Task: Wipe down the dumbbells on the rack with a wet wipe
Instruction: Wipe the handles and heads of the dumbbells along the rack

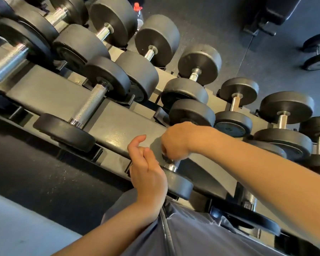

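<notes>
A: On the front row of the rack (118, 130), we see the right hand (175, 139) curled round the knurled handle of a dumbbell (181, 183), knuckles up, fingers wrapped under the bar.

B: Agreed. We note a short stretch of bare chrome below the fist, then the near black head. The far head sits just above the wrist.

A: Left hand (148, 172)?

B: Just beside the same dumbbell, apart from the bar. Fingers loosely bent, thumb raised, holding nothing that we can make out.

A: The wet wipe?

B: We cannot tell. If it lies inside the right fist, the fingers hide it.

A: Neighbours: to the left, a second dumbbell (87, 106) with its whole knurled handle bare, lying in the rack's cradles. Behind, a back row of larger dumbbells (155, 39) runs across the rack.

B: We add a clear bottle with a red cap (138, 13) on the dark floor (220, 24) beyond the back row, and one loose dumbbell (317, 52) on the floor at far right
</notes>
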